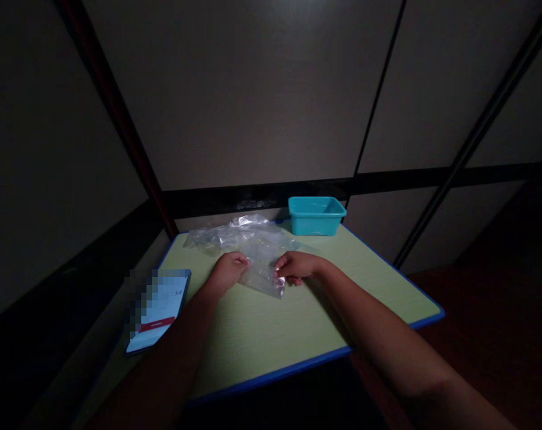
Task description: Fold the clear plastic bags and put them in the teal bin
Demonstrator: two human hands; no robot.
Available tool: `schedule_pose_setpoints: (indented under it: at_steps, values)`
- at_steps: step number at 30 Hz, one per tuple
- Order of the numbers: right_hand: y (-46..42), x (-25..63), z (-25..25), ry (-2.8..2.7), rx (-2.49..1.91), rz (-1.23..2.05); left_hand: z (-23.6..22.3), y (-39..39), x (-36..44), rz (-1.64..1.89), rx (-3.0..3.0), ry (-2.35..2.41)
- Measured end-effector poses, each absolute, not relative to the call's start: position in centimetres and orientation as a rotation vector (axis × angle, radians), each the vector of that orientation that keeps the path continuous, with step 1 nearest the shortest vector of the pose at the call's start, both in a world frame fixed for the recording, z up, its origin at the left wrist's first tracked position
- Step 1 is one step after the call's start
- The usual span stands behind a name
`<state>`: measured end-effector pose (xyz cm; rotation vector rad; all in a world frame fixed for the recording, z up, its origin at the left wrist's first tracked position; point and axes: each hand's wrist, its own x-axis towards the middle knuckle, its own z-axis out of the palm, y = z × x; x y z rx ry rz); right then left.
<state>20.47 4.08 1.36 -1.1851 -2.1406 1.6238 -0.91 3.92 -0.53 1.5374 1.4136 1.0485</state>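
A clear plastic bag (262,272) lies between my hands over the table, its near edge catching the light. My left hand (229,269) pinches the bag's left side between thumb and fingers. On the other side, my right hand (296,266) is closed on the bag's right corner, fingertips bent down against the film. Behind both hands, more crumpled clear plastic (230,235) spreads toward the back edge; whether it is one bag or several I cannot tell.
A turquoise plastic basket (315,224) stands at the back right of the pale green table (271,340), which has a blue rim. A phone or tablet with a lit screen (163,304), partly blurred, lies at the left edge. Dark panelled cupboards (262,107) rise directly behind.
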Motion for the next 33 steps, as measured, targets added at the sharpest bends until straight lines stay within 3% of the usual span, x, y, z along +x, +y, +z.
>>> schedule_pose_setpoints:
  at_steps: [5,15,33]
  values:
    - [4.3,20.7,0.9,-2.107,-1.085,1.681,-1.0,4.2,-0.9,1.09,1.577,1.399]
    - [4.6,20.0,0.5,-1.995,-1.294,1.356,-0.8,4.1,-1.4,1.075,1.582,1.457]
    - [3.8,19.4,1.1,-2.107,-1.392,1.199,0.0,3.9,-1.4,1.013,1.591,1.487]
